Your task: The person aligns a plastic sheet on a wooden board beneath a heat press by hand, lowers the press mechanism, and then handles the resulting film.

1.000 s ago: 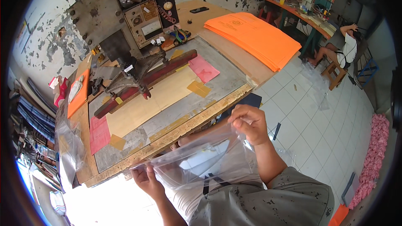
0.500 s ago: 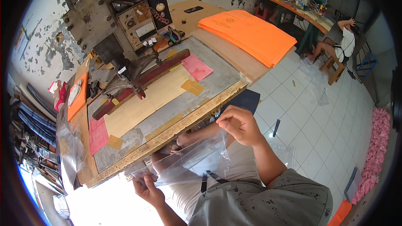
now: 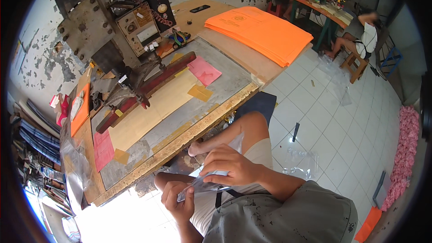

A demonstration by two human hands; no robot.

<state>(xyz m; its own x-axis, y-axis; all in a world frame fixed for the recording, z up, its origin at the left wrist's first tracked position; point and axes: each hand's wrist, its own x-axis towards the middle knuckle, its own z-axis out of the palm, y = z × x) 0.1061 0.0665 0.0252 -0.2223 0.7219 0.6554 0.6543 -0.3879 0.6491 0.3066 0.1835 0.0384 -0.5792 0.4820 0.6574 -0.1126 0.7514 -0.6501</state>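
My left hand (image 3: 178, 200) is closed on one end of a transparent plastic sheet (image 3: 196, 186), low over my lap. My right hand (image 3: 230, 165) pinches the same plastic a short way to the right. Between the hands the plastic is bunched and creased, and a loose part sticks up behind my right fingers. Whether it is a bag or a single sheet I cannot tell. Both hands are in front of the table's near edge (image 3: 180, 146). Beyond that edge lies a grey metal plate (image 3: 225, 78) with a long cream strip (image 3: 155, 108) between pink pieces.
A heavy press (image 3: 85, 29) with a dark red bar (image 3: 173, 71) stands over the plate. A stack of orange sheets (image 3: 258, 33) lies at the far right of the table. Plastic film (image 3: 76, 164) hangs off the left corner. Another person sits on a wooden stool (image 3: 354, 66).
My right hand has come down and left toward my left hand, which has shifted slightly right. The plastic, stretched wide between them before, is now gathered together.
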